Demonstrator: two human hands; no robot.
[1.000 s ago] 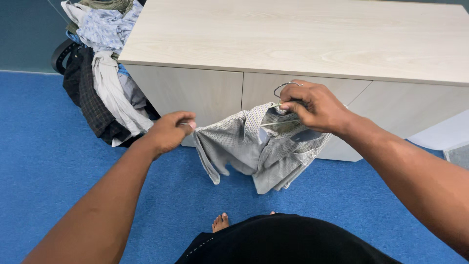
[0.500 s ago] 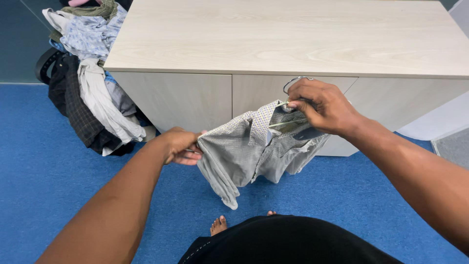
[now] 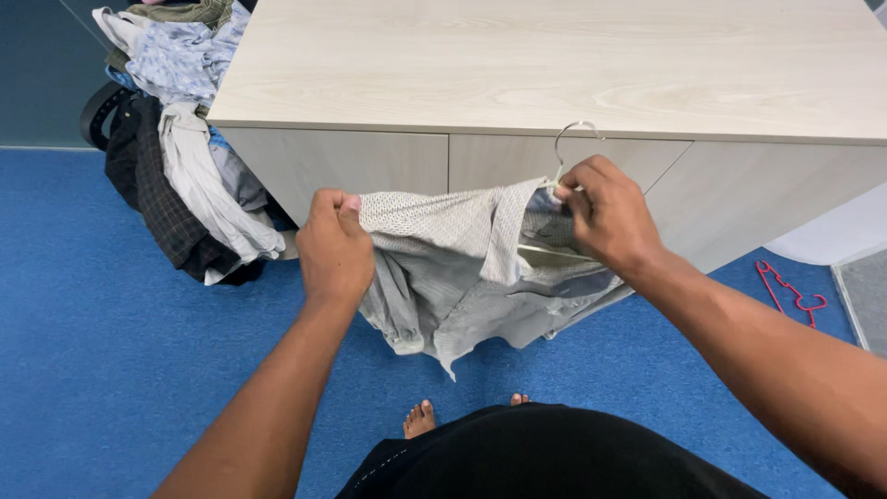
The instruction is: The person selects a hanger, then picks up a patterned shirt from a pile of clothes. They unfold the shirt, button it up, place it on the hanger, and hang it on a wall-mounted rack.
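Left hand (image 3: 334,248) pinches grey shirt (image 3: 462,277) shoulder; right hand (image 3: 605,214) grips its hanger (image 3: 565,148), shirt stretched between

Office-like room: blue carpet (image 3: 92,370), pale wood cabinet (image 3: 554,65), clothes heap (image 3: 185,166).

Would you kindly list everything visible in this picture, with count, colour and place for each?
grey shirt: one, grey, stretched between both hands in front of the cabinet
wire hanger: one, silvery, hook sticking up above the right hand, the rest inside the shirt
cabinet: one, pale wood, top of the picture
clothes pile: one heap, mixed pale blue, white, dark check, at the cabinet's left end
red hanger: one, red, on the floor at right
carpet: blue, covering the floor
bare toes: a few, below the shirt
left hand: gripping the shirt's left edge
right hand: gripping the shirt at the hanger
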